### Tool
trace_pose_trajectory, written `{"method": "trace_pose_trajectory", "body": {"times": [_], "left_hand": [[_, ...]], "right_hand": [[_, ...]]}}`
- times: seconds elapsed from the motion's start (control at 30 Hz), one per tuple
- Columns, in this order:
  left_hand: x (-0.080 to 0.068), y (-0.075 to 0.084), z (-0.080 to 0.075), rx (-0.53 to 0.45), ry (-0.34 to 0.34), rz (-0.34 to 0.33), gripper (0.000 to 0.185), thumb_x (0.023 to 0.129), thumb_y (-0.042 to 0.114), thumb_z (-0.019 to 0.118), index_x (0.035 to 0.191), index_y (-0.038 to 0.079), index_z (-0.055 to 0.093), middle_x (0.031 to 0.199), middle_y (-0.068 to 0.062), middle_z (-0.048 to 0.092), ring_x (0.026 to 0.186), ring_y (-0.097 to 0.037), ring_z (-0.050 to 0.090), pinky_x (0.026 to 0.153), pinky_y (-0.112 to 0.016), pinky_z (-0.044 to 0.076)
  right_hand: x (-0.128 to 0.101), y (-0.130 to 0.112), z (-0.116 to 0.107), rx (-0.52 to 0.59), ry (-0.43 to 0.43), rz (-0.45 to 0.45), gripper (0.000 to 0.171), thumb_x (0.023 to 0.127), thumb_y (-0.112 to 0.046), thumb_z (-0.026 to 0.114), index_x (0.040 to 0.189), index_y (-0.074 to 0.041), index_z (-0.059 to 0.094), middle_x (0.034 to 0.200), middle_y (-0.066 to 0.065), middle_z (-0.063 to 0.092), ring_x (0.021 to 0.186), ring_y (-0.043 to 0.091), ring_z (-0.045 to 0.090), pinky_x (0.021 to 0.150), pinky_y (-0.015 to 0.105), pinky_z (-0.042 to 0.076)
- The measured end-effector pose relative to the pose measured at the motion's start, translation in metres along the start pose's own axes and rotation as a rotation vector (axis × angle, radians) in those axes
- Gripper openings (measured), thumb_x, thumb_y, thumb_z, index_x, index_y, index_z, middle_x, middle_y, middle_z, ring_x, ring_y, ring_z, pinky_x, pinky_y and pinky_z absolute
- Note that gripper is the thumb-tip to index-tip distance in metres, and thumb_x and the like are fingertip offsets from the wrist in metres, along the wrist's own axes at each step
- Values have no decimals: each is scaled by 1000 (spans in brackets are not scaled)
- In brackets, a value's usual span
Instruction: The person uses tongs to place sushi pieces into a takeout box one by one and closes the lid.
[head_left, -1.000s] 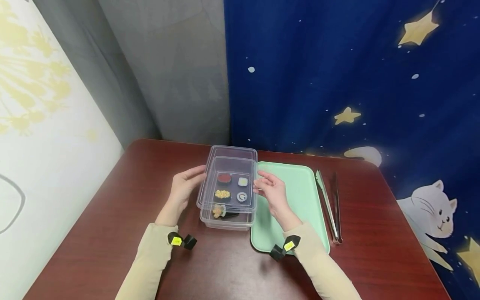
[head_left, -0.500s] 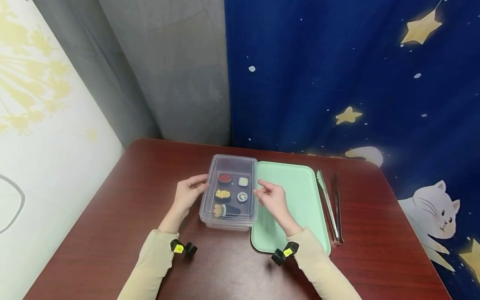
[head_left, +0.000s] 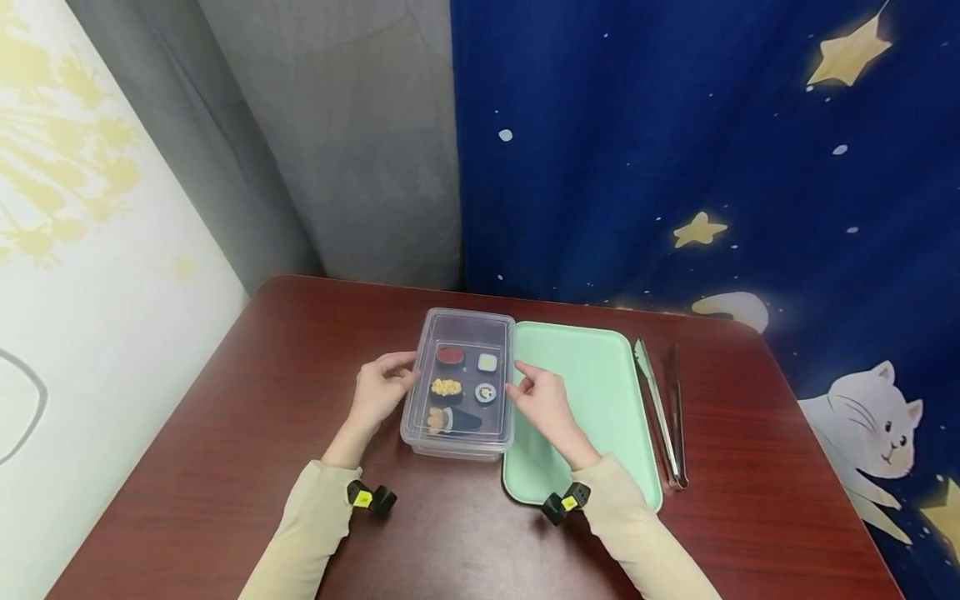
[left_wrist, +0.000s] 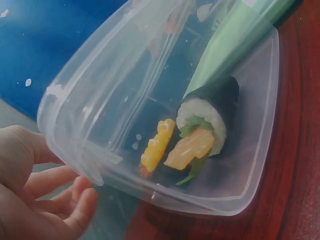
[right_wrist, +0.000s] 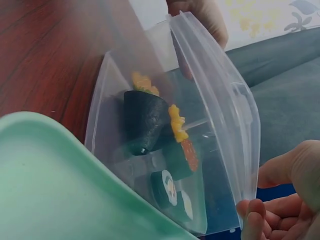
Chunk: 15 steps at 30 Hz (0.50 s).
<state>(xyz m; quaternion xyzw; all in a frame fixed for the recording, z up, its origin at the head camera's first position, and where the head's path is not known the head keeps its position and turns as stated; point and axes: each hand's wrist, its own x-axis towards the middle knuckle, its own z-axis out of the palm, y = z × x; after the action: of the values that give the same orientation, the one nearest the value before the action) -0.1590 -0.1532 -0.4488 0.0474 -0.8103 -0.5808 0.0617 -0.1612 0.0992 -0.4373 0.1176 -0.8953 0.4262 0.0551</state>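
Note:
A clear plastic lid (head_left: 472, 329) lies over a clear food box (head_left: 456, 454), lined up with its rim. Through the plastic I see a dark cone-shaped hand roll (left_wrist: 215, 107), a piece topped with yellow corn (head_left: 446, 387), one with a red top (head_left: 450, 356), a round sushi roll (head_left: 485, 392) and a small white square piece (head_left: 487, 362). My left hand (head_left: 377, 390) pinches the lid at its left edge. At the right edge, the thumb and fingers of my right hand (head_left: 546, 404) pinch the lid.
A pale green tray (head_left: 581, 375) lies against the box's right side, below my right forearm. Farther right, metal tongs (head_left: 663, 425) rest on the dark red table (head_left: 300, 333). A grey curtain and a blue star-patterned curtain hang behind the table.
The lid came down and toward me from a raised, shifted position and now lies over the box. Both hands lowered with it; over the last half second they hardly moved.

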Motion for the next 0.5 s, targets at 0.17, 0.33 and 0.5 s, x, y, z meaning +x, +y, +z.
{"method": "trace_pose_trajectory", "body": {"times": [0.17,0.33,0.5], "left_hand": [[-4,0,-4,36,-66,0,36,84,6,68,120,2,63,93,-15,69,82,-20,65,59,-18,48],[-5,-1,-6,60,-112,24,37,87,8,66,123,2,61,95,-17,69,81,-22,66,57,-20,48],[7,1,-16,37,-182,15,40,87,8,66,124,-3,57,110,-22,64,89,-27,65,71,-28,54]], "right_hand": [[-2,2,1,-28,-1,-18,42,82,-6,68,120,10,58,58,1,57,47,5,45,43,20,38],[-1,2,-1,-15,5,-52,42,81,-6,70,119,11,59,58,1,57,47,6,47,43,21,40],[8,3,-7,20,12,-20,38,83,-8,69,115,10,61,71,9,63,60,20,60,51,27,49]]}}
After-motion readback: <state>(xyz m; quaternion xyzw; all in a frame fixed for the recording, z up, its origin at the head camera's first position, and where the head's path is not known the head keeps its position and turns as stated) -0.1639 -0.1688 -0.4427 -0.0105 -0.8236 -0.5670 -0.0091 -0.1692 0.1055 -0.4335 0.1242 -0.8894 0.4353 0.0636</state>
